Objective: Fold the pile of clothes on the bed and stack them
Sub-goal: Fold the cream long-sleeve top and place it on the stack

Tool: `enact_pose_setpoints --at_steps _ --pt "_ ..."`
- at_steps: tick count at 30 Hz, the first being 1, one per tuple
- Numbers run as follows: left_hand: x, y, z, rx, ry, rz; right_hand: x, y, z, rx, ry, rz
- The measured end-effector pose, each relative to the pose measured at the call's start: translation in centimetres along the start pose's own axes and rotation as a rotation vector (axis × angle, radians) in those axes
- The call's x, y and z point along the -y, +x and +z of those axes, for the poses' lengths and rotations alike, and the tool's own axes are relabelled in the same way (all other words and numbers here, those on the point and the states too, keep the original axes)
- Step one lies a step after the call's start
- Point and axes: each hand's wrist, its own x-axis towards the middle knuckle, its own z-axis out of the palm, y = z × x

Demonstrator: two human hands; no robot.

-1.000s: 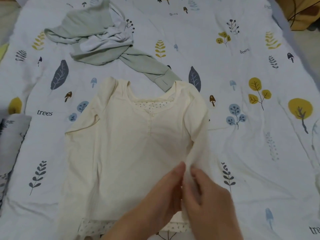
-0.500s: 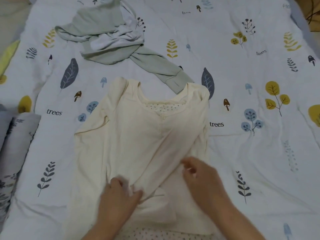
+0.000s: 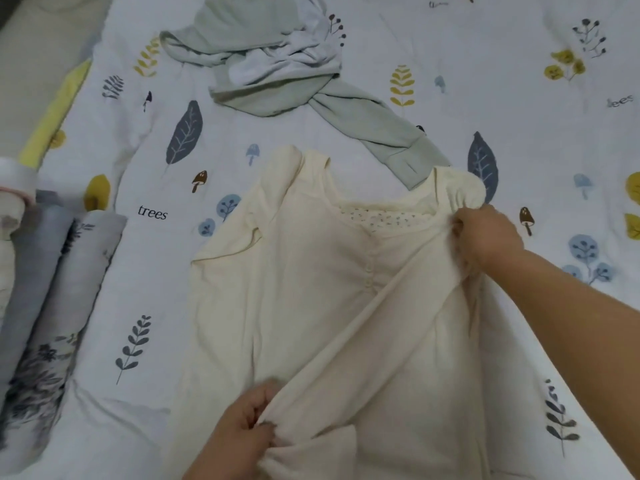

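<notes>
- Cream top (image 3: 311,306) lies flat on the bed (image 3: 519,98); right hand (image 3: 485,233) grips its shoulder, left hand (image 3: 242,431) pinches the sleeve cuff.
- Best to keep that sleeve taut and lay it straight across the chest.

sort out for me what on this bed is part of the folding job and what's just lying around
Part of the job:
- cream top, gripped by the left hand at the sleeve end and the right hand at the shoulder
- green garment, still crumpled
- folded grey pieces at the left edge

Just lying about:
- printed bedsheet
- yellow cloth at the bed's edge
</notes>
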Motion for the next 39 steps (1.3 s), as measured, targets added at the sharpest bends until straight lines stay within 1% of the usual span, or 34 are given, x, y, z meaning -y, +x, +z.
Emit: enact_pose_setpoints --at_steps 1,2,4,5,7,8,10,11,12,13,15,16,18,19,22,23,24,25,26,27,28,30,31,33,35,37,39 --pt "0.3 0.0 -0.6 -0.013 -0.001 -0.024 0.2 0.5 -0.2 -0.033 -0.065 -0.013" --pt "0.5 0.1 -0.9 -0.022 -0.004 -0.052 0.4 1.1 -0.5 -0.079 -0.073 -0.006" --pt "0.7 0.4 -1.4 -0.022 0.094 -0.091 0.9 1.8 -1.1 -0.197 0.031 0.020" --pt "0.8 0.4 -1.6 -0.013 0.182 -0.098 1.1 2.0 -1.3 -0.254 0.093 0.045" --pt "1.2 0.6 -2.0 0.000 0.282 -0.110 1.6 1.9 -1.2 -0.314 0.210 0.141" --pt "1.2 0.7 -2.1 0.007 0.287 -0.119 1.7 1.7 -0.9 -0.292 0.260 0.230" --pt "1.0 0.9 -2.3 0.033 0.303 -0.137 1.7 1.3 -0.4 -0.159 0.375 0.415" --pt "0.8 0.9 -2.4 0.039 0.311 -0.146 1.5 1.0 0.1 -0.075 0.389 0.439" --pt "0.7 1.1 -2.4 0.052 0.293 -0.147 1.2 0.8 0.7 -0.017 0.371 0.399" --pt "0.7 1.1 -2.5 0.062 0.266 -0.153 0.7 0.7 1.2 -0.013 0.337 0.323" --pt "0.8 1.3 -2.6 0.073 0.175 -0.143 -0.3 0.8 1.5 -0.136 0.300 0.208" --pt "0.9 1.3 -2.7 0.063 0.108 -0.147 -0.7 1.1 1.3 -0.216 0.308 0.194" --pt "0.8 1.3 -2.7 0.030 0.025 -0.184 -1.5 1.7 0.7 -0.323 0.353 0.212" --pt "0.8 1.2 -2.7 0.024 0.042 -0.183 -1.8 2.0 0.5 -0.343 0.389 0.242" --pt "0.7 1.2 -2.6 -0.003 0.240 -0.111 -2.1 1.6 0.5 -0.305 0.495 0.388" --pt "0.5 1.1 -2.5 -0.020 0.261 -0.091 -1.8 0.9 0.8 -0.296 0.492 0.418" --pt "0.4 1.0 -2.5 -0.047 0.244 -0.083 -1.4 -0.3 1.1 -0.307 0.454 0.419" --pt "0.4 1.0 -2.4 -0.084 0.208 -0.082 -0.8 -1.8 1.5 -0.333 0.395 0.380" --pt "0.4 0.9 -2.1 -0.124 0.164 -0.087 0.1 -3.5 2.3 -0.354 0.339 0.298" --pt "0.3 0.8 -1.9 -0.153 0.115 -0.091 0.9 -5.2 3.1 -0.345 0.295 0.191" --pt "0.2 0.7 -1.7 -0.152 0.062 -0.103 1.7 -6.8 4.0 -0.285 0.239 0.090" --pt "0.2 0.5 -1.7 -0.079 -0.035 -0.127 2.7 -8.6 5.7 -0.097 0.075 -0.057" --pt "0.3 0.3 -1.9 -0.018 -0.056 -0.130 2.8 -8.8 6.1 -0.047 0.018 -0.109" --pt "0.2 -0.2 -2.4 0.082 -0.036 -0.150 2.5 -7.9 6.0 -0.080 0.026 -0.140" --pt "0.3 -0.6 -3.1 0.133 -0.002 -0.175 1.9 -6.6 4.9 -0.180 0.065 -0.087" --pt "0.6 -1.1 -3.6 0.130 0.092 -0.193 1.2 -5.7 3.9 -0.222 0.079 -0.015" --pt "1.2 -1.4 -3.7 0.080 0.320 -0.189 1.4 -5.7 3.5 -0.221 0.056 0.007"
